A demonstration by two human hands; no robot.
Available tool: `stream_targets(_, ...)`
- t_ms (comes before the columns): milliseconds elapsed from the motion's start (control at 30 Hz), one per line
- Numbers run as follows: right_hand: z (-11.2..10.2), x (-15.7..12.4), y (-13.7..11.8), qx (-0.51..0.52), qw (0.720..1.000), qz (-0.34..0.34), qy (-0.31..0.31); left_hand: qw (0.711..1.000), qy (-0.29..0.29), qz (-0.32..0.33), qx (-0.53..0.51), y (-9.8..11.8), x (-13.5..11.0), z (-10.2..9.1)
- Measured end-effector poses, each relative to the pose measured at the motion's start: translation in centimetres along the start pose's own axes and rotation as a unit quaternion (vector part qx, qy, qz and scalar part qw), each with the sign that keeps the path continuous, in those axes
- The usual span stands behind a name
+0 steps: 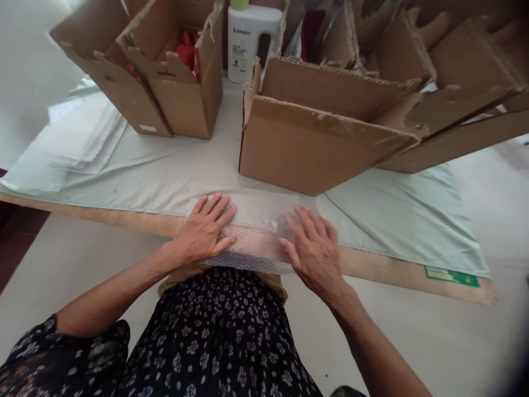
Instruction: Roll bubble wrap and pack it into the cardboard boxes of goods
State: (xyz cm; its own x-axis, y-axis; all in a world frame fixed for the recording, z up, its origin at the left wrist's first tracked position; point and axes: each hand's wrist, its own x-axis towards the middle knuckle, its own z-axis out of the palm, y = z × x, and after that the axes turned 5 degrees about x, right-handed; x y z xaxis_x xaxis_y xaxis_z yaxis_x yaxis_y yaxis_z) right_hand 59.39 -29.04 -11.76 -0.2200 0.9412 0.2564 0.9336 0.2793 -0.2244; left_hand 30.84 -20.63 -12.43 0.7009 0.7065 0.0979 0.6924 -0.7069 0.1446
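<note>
A sheet of clear bubble wrap (258,226) lies across the near edge of the table, partly wrapped over something pinkish that I cannot make out. My left hand (205,230) lies flat on its left end, fingers stretched out. My right hand (313,246) presses flat on its right end, fingers spread. Neither hand grips anything.
A pale green cloth (384,212) covers the table. A large open cardboard box (314,143) stands just behind the wrap. Two smaller open boxes (165,71) stand back left, one holding red items. A white bottle (251,38) stands behind. White sheets (74,143) are stacked far left.
</note>
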Motion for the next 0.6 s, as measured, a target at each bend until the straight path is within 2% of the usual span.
stream_targets(100,1.1,2.8,-1.1,0.028,0.996,-0.07,-0.052,1.0,-0.011,0.002,0.007,0.0,0.3,-0.6)
stream_targets(200,2.0,3.4,0.6,0.024,0.997,-0.048,-0.057,1.0,-0.02,0.006,-0.003,-0.5,0.5,-0.7)
stream_targets(300,1.0,0.2,3.5,0.003,0.999,0.029,0.013,0.999,-0.016,0.009,-0.032,-1.0,0.5,-0.4)
stream_targets(367,-0.6,-3.1,4.5,0.0,0.998,0.035,0.048,0.999,0.001,0.01,-0.049,-1.1,0.1,-0.4)
stream_targets(433,-1.9,-6.1,4.2,0.01,0.999,0.008,0.048,0.998,0.027,0.018,-0.061,-0.7,-0.8,-0.8)
stream_targets(500,-2.3,-7.8,3.0,0.02,0.999,-0.017,0.032,0.996,0.05,0.044,-0.065,0.1,-2.1,-1.5)
stream_targets(600,-1.4,-7.3,1.5,0.046,0.997,-0.04,0.035,0.994,0.039,0.088,-0.043,1.6,-4.7,-2.4)
